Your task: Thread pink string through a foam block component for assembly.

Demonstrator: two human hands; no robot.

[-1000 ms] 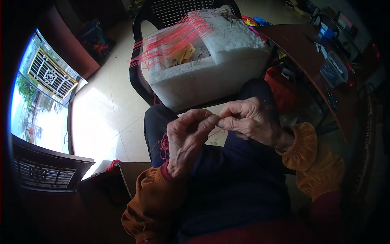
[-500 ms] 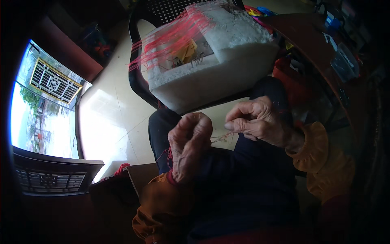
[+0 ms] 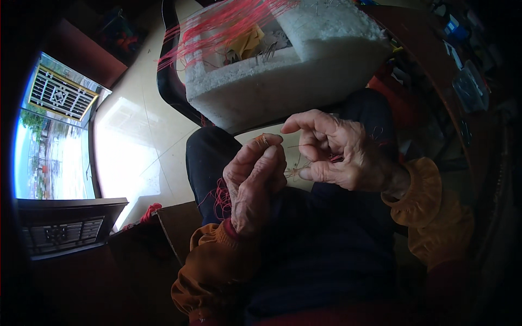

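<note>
Head view: I saw the left hand (image 3: 253, 182) pinched thumb-to-index, contents unclear, and the right hand (image 3: 343, 148) parted at thumb and forefinger; red thread (image 3: 222, 198) tangled just left of both. Fine thread, I judged, wanted a light, steady pinch.

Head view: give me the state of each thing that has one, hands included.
Left hand: fingers pinched together; whether they hold anything is unclear.
Right hand: forefinger and thumb apart, other fingers curled.
Red thread: loosely tangled beside the left hand.
Foam box: partly open on top.
Red strands: draped across the opening.
Yellow paper: creased, inside the foam box.
</note>
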